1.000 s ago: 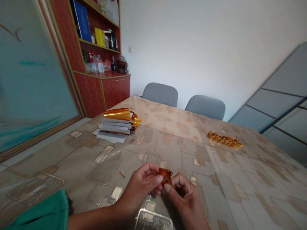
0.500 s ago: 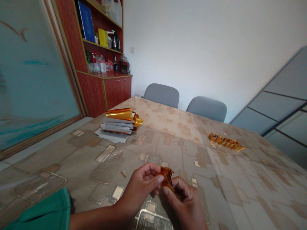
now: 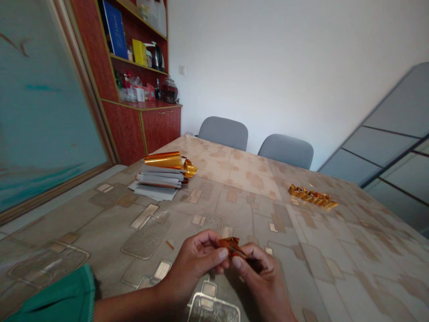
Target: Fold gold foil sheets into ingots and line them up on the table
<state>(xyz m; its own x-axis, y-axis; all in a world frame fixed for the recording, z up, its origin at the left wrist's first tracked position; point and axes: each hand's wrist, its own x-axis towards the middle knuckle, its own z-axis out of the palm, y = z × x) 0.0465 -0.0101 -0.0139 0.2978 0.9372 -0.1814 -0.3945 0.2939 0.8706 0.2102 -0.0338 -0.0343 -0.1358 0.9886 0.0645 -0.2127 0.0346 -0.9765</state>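
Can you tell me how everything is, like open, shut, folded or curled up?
Left hand: pinching
Right hand: pinching
Gold paper: creased, held between both hands
Paper stack: uneven, edges sticking out
Top gold sheet: curled
Gold pieces: folded, lined up
Cupboard doors: shut
Blue book: leaning
Kettle: upright

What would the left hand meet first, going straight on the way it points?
Past the foil piece it pinches, the left hand would probably meet the right hand, though depth is unclear.
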